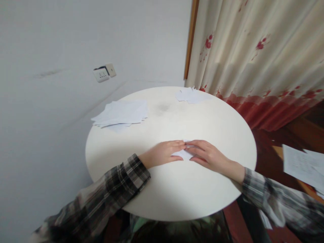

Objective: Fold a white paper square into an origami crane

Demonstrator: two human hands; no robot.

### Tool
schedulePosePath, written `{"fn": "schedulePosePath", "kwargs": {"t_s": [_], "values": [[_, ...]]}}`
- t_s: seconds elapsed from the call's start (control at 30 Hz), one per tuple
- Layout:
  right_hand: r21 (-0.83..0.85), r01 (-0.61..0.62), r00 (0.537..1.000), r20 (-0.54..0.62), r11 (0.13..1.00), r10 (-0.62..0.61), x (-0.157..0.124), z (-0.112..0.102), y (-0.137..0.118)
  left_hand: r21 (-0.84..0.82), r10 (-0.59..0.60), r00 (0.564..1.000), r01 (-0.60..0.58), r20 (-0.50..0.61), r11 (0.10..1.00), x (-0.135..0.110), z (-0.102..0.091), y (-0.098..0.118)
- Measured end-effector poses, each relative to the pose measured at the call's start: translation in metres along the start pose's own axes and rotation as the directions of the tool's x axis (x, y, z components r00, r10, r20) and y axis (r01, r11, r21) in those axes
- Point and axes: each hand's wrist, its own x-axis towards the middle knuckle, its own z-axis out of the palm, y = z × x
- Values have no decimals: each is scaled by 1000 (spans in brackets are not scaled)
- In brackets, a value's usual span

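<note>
A small piece of white paper lies on the round white table, between my two hands and partly under them. My left hand holds its left side, with the fingers together on top and the thumb at the near edge. From the right, my right hand holds the other side; its fingers are bent a little and its thumb lies near the left thumb. The fingertips of both hands meet near the paper's far edge. Most of the paper is covered, so its exact shape is hidden.
A stack of white paper rests at the table's left back. Smaller paper pieces lie at the far edge. Behind are a wall with a socket and a flowered curtain. Written sheets lie at the right, off the table.
</note>
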Motion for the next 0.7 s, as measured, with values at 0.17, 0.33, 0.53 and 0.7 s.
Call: {"fn": "schedulePosePath", "kwargs": {"t_s": [0.17, 0.33, 0.53, 0.7], "values": [[89, 8, 1000, 16, 996, -10, -2, 4, -8, 96, 22, 1000, -20, -22, 995, -14, 1, 6], [109, -16, 1000, -17, 994, 18, -1, 4, -10, 180, 54, 992, -33, -111, 983, -14, 1, 14], [146, -51, 997, -51, 988, 59, -2, 3, -9, 170, 33, 988, -6, -154, 985, -20, 5, 22], [210, -72, 993, -75, 975, 89, -4, 5, -9, 103, 9, 983, 10, -186, 995, -25, 9, 23]]}}
